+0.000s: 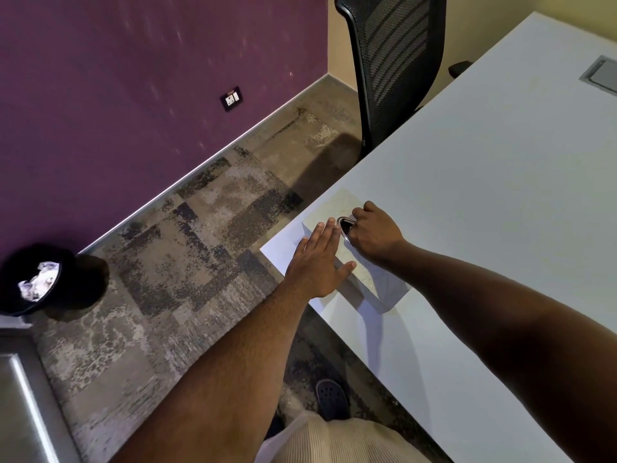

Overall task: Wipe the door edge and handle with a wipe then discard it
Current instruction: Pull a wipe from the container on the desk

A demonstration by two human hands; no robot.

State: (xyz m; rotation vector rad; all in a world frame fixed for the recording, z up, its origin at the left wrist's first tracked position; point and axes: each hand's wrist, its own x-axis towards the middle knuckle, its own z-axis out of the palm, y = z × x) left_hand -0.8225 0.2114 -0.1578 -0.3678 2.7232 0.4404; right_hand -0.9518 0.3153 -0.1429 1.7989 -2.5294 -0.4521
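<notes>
Both hands at tissue box [367, 279] on table [484, 195].
Left hand [315, 262] flat, steadying; right hand [375, 233] curled at the opening (contents hidden); bin [31, 279] on the floor, well apart.

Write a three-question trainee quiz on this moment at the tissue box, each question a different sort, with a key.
1. True or false: the left hand lies flat with straight fingers on the tissue box.
2. Where do the right hand fingers reach? A) the box's oval opening B) the chair C) the wall socket
3. Fill in: the black bin on the carpet holds crumpled ____.

Key: 1 true; 2 A; 3 tissues.
</notes>
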